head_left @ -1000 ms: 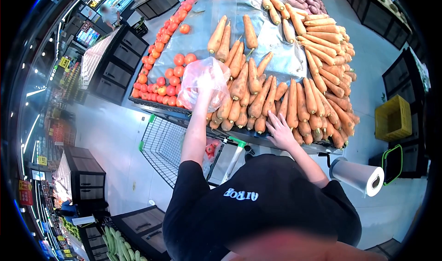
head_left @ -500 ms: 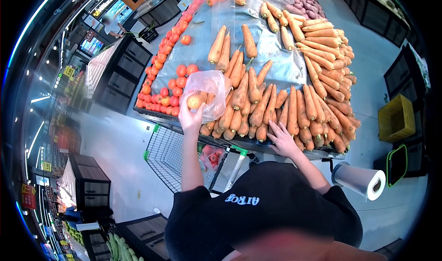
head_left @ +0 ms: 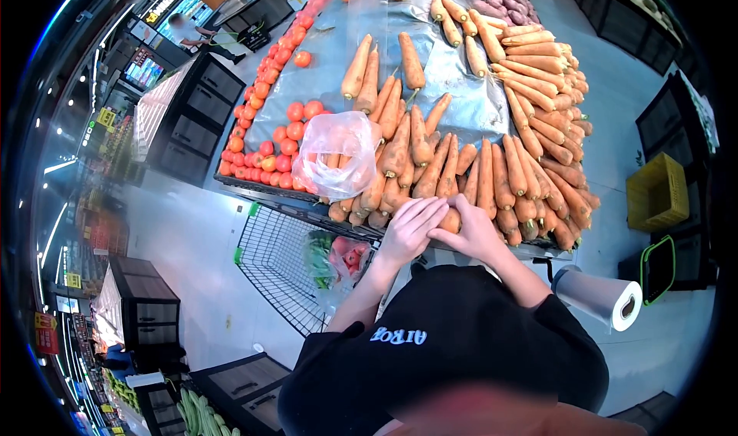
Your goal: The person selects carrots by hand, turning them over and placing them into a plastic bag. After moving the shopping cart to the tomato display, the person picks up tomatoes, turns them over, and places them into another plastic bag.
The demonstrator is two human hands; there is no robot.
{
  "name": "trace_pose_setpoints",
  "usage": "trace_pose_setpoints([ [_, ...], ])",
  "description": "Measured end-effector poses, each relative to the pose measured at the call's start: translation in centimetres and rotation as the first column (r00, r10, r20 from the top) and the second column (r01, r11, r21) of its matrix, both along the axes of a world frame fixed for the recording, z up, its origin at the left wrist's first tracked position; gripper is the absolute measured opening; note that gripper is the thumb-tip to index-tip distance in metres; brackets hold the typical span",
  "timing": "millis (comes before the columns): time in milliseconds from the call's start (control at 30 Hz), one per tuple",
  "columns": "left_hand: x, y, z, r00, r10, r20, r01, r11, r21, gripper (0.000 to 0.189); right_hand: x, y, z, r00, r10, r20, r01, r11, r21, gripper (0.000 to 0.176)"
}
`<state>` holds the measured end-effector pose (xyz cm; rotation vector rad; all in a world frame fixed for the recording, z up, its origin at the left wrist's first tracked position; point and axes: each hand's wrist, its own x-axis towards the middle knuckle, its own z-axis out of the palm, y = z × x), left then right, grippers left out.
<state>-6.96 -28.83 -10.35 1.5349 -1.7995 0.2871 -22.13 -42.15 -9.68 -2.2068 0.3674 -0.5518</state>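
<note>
The left hand (head_left: pixel 411 224) has left the thin, translucent, pinkish plastic bag (head_left: pixel 350 174) and come across to the near edge of the carrot pile, beside the right hand (head_left: pixel 473 228). Half a second ago it was at the bag's mouth with a round orange end in its fingers. Now the bag stands unheld at 10 o'clock from the hands, its mouth gaping and long orange shapes showing inside, between the round red tomatoes (head_left: pixel 288 145) and the heaped, tapering orange carrots (head_left: pixel 511 171). By my reading, the work has shifted from the bag to the carrots at the edge.

Both hands are palm-down and close together. The left has its fingers straight and side by side, pointing to about 1 o'clock. The right, lying spread on the pile before, has its thumb apart from its fingers. The blunt orange end of one carrot (head_left: pixel 451 221) shows between the hands, in the gap by the right thumb; whether either grips it I cannot tell, since the palms are hidden. The left forearm slants towards 1 o'clock, the right between 10 and 11, both elbows bent.

The green-cornered wire shopping cart (head_left: pixel 270 255) is between 8 and 9 o'clock.
</note>
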Motion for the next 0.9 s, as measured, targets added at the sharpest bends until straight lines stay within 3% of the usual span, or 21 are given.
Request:
trace_pose_setpoints([
  [33, -0.2, -0.2, -0.3, 1.0, 0.012, 0.018, -0.012, 1.0, 0.014, 0.042, -0.2, -0.4, -0.5, 0.999, 0.01, 0.05, -0.013, 0.998, 0.061, 0.06],
  [100, 0.2, -0.4, -0.6, 0.997, 0.02, 0.073, -0.021, 1.0, 0.012, 0.048, -0.7, -0.6, -0.9, 0.989, -0.006, 0.147, -0.014, 0.991, 0.135, 0.052],
  [167, 0.7, -0.3, -1.0, 0.994, 0.092, 0.063, -0.091, 0.996, -0.012, 0.057, -1.9, -1.8, -2.1, 0.985, -0.012, 0.173, -0.043, 0.948, 0.314, 0.045],
  [267, 2.0, 0.2, -0.2, 0.964, 0.262, 0.035, -0.263, 0.965, 0.011, 0.059, -3.8, -2.4, -1.8, 0.961, -0.123, 0.247, -0.086, 0.716, 0.693, 0.039],
  [300, 2.4, 0.4, 0.0, 0.949, 0.316, 0.003, -0.316, 0.949, -0.019, 0.062, -4.5, -2.9, -2.1, 0.955, -0.117, 0.273, -0.122, 0.682, 0.721, 0.037],
  [333, 2.6, 0.3, -0.1, 0.931, 0.347, -0.11, -0.352, 0.936, -0.028, 0.064, -5.0, -3.2, -2.6, 0.953, -0.133, 0.273, -0.112, 0.681, 0.724, 0.048],
  [367, 2.5, 0.2, -0.5, 0.887, 0.271, -0.373, -0.297, 0.955, -0.01, 0.063, -5.3, -3.3, -3.0, 0.94, -0.157, 0.303, -0.142, 0.627, 0.766, 0.052],
  [400, 2.5, 0.1, -0.9, 0.774, 0.184, -0.606, -0.241, 0.97, -0.014, 0.062, -5.5, -3.2, -3.2, 0.924, -0.182, 0.337, -0.177, 0.575, 0.799, 0.055],
  [433, 2.3, 0.2, -0.9, 0.673, 0.1, -0.733, -0.137, 0.991, 0.009, 0.063, -5.7, -3.2, -3.4, 0.921, -0.195, 0.338, -0.194, 0.523, 0.83, 0.06],
  [533, 2.0, -0.2, -1.9, 0.799, 0.118, -0.59, -0.082, 0.993, 0.088, 0.071, -6.0, -2.9, -4.4, 0.931, -0.204, 0.302, -0.157, 0.524, 0.837, 0.059],
  [567, 1.0, -0.3, -1.6, 0.734, 0.093, -0.673, -0.059, 0.996, 0.074, 0.07, -6.0, -2.7, -4.2, 0.929, -0.185, 0.321, -0.193, 0.496, 0.846, 0.046],
  [667, -0.6, -1.1, -1.4, 0.296, 0.001, -0.955, -0.005, 1.0, -0.001, 0.065, -6.0, -2.1, -3.3, 0.958, -0.121, 0.26, -0.14, 0.596, 0.791, 0.049],
  [833, -0.2, -0.9, -1.5, 0.377, -0.024, -0.926, 0.014, 1.0, -0.02, 0.069, -6.1, -2.3, -2.9, 0.952, 0.032, 0.303, -0.241, 0.689, 0.683, 0.064],
  [900, 0.0, -0.6, -1.4, 0.294, -0.042, -0.955, 0.041, 0.999, -0.031, 0.066, -6.1, -3.2, -3.5, 0.942, 0.093, 0.322, -0.285, 0.725, 0.627, 0.064],
])
